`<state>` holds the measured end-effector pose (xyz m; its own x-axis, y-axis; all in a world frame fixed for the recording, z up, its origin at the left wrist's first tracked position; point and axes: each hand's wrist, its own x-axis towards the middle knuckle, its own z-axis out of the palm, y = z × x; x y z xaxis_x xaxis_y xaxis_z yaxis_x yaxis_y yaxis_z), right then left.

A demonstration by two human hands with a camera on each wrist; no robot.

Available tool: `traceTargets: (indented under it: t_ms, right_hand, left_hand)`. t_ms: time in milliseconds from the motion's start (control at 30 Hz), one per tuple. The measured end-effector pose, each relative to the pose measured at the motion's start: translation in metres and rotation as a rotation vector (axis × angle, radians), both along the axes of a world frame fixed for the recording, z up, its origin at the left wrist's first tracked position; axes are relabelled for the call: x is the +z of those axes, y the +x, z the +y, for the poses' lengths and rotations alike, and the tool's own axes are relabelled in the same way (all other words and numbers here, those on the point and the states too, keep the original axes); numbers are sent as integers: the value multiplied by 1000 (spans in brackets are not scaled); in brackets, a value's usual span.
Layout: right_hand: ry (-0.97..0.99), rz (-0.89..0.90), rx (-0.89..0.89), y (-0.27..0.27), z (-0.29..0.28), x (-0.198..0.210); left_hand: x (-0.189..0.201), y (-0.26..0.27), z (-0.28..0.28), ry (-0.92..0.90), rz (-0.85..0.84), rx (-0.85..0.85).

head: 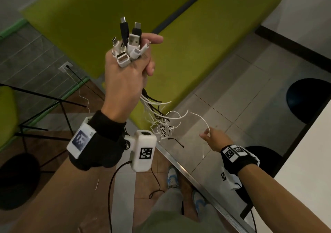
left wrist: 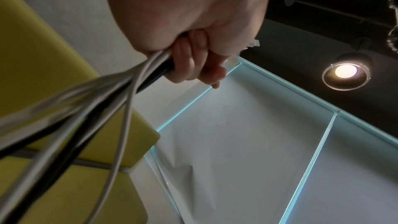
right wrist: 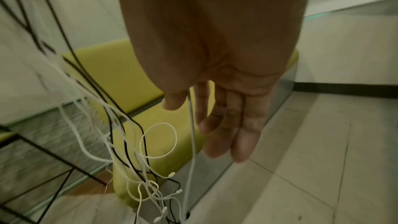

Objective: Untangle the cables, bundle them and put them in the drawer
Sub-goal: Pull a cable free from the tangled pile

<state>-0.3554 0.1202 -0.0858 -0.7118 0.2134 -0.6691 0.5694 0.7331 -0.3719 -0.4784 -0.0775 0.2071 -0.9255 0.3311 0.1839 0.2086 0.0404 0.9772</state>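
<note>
My left hand [head: 125, 82] is raised and clenched tight around the cables [head: 157, 118], fingers [left wrist: 189, 60] curled fully over them; their black and white plug ends [head: 128, 44] stick up above my fist, and the loose lengths hang below it in a tangle. My right hand [head: 216, 140] sits lower, thumb and forefinger pinching a single white cable [head: 202, 120] that arcs back toward the tangle; the other fingers [right wrist: 241, 134] stay straight and relaxed. Behind them runs a green bench [head: 206, 35] over a pale tiled floor [head: 241, 93], with a black-framed chair [head: 10, 111] at my left. I see no drawer from here.
</note>
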Motion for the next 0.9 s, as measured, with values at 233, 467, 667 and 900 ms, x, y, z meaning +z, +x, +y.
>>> traceTargets:
  t_ms: [233,467,667,900]
  right_hand:
    - [-82,-103,-76,-6,-12,-12]
    - [-33,135,-85,-6,-13,-11]
    - [-82,-243,-114,-16,-10,-1]
    - [-788,52,-786,6,-9,-7]
  left_hand:
    - [20,19,4,76,25,-95]
    - [31,31,10,65,37,-280]
    - [43,37,9,110,96,-314]
    - [36,23,-3,-27,81,-299]
